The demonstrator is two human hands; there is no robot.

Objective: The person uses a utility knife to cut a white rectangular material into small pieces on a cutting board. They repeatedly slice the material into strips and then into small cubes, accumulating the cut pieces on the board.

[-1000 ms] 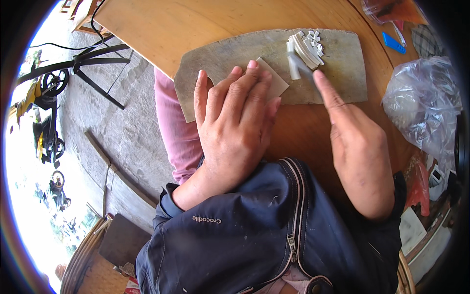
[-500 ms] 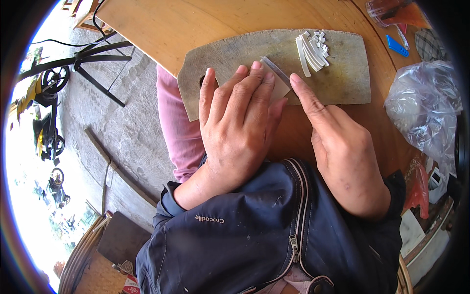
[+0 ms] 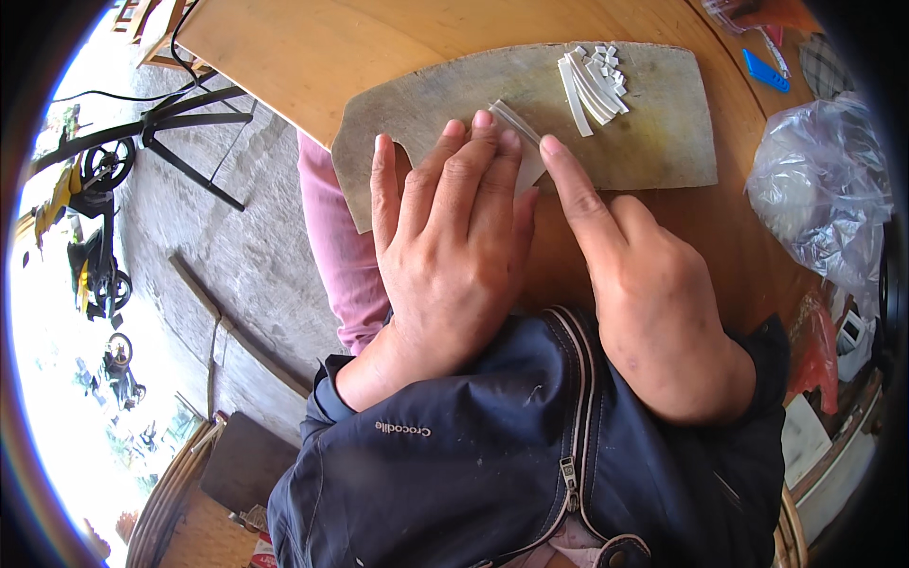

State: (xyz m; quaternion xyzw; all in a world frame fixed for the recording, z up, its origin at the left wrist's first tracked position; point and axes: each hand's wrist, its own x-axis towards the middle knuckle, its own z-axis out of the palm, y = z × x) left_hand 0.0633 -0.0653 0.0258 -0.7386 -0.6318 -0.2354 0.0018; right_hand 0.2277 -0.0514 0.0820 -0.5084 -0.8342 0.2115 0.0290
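My left hand (image 3: 445, 222) lies flat with fingers stretched out, pressing a pale, thin sheet (image 3: 531, 172) onto a wooden cutting board (image 3: 663, 114). The sheet is mostly hidden beneath those fingers. My right hand (image 3: 639, 270) is closed round a knife, its index finger stretched along the back of the narrow blade (image 3: 526, 131). The handle is hidden in my palm. The blade lies along the sheet's upper right edge, where a thin strip shows. Farther right on the board rest several curved white strips (image 3: 584, 93) beside a cluster of small white pieces (image 3: 609, 64).
The board sits on a wooden table (image 3: 275, 38). To the right are a blue plastic tool (image 3: 765, 71), a clear plastic bag (image 3: 814, 180) and a red bag (image 3: 814, 350). A black metal stand (image 3: 151, 123) stands on the concrete floor at the left.
My hands and the board sit slightly higher and farther left in view. A thin strip now shows along the blade at the sheet's edge. Both hands keep their grip and pose.
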